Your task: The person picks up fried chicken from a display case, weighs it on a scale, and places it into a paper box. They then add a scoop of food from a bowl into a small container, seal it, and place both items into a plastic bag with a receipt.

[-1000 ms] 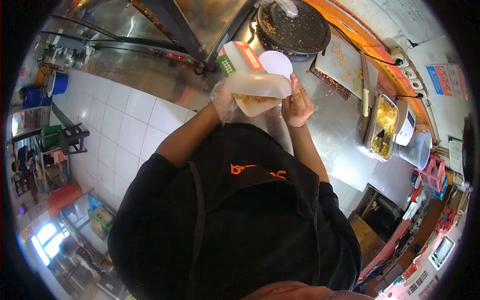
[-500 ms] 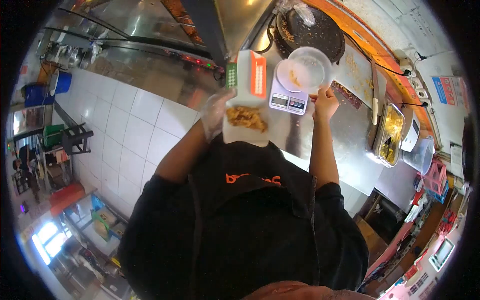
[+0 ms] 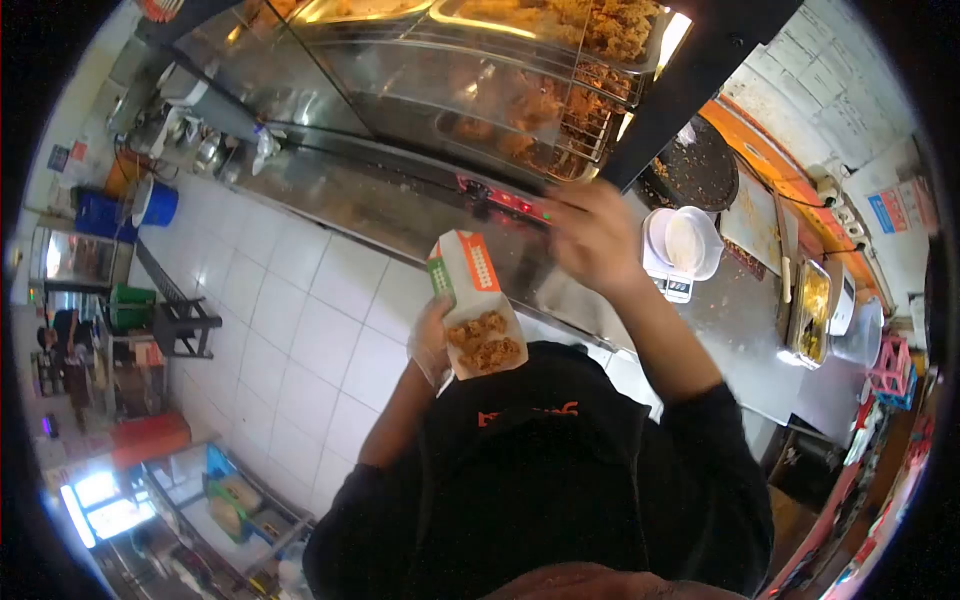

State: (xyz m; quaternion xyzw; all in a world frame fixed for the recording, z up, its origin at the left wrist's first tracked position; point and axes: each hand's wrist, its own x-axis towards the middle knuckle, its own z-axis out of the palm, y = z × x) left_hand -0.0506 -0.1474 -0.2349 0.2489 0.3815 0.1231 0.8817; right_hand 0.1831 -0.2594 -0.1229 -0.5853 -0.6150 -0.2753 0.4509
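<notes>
My left hand (image 3: 432, 335), in a clear plastic glove, is closed on the side of an open paper food box (image 3: 465, 262) printed in orange and green. Crispy fried chicken pieces (image 3: 486, 342) lie inside the box, close in front of my apron. My right hand (image 3: 598, 240) is raised at the lower front edge of a glass food display cabinet (image 3: 450, 95), smeared by motion. Right of that hand, a clear plastic bowl (image 3: 706, 243) rests at the kitchen scale (image 3: 668, 286) on the steel counter.
Fried food (image 3: 620, 30) sits on trays and racks in the cabinet. A round dark pan (image 3: 700, 165), a knife (image 3: 786, 280) and a metal tray of yellow food (image 3: 811, 315) are on the right. A dark stool (image 3: 187, 328) stands on the tiled floor.
My right hand has let go of the plastic bowl and moved left to the cabinet front. The view has turned toward the cabinet; my left hand still holds the box.
</notes>
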